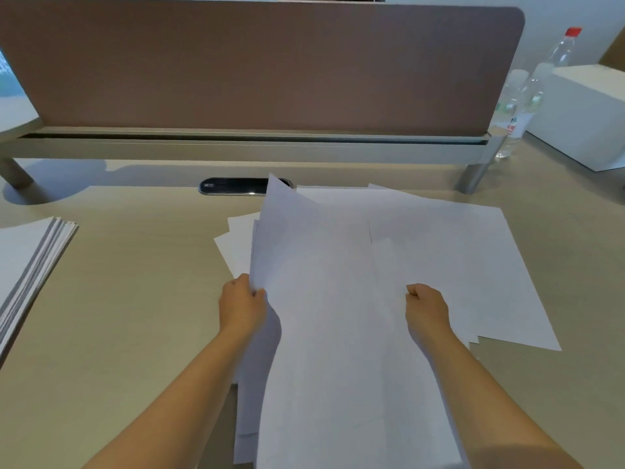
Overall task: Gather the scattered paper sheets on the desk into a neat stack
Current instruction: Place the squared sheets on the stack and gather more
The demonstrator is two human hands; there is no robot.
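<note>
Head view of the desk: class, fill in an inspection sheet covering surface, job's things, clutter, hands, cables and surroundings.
Surface: pale wood desk.
Job's things: loose sheets overlapping at centre and right; lifted sheets; neat stack at left.
Clutter: water bottle, white box.
Hands: left hand pinches the lifted sheets' edge; right hand curled on the paper.
Cables: nothing seen; cable port only.
Surroundings: brown divider panel.

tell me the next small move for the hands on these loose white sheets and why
Probably draw the left hand and right hand together to square the loose white paper sheets they pinch: edges still fan out unevenly, and more flat white sheets lie askew to the right.
</note>
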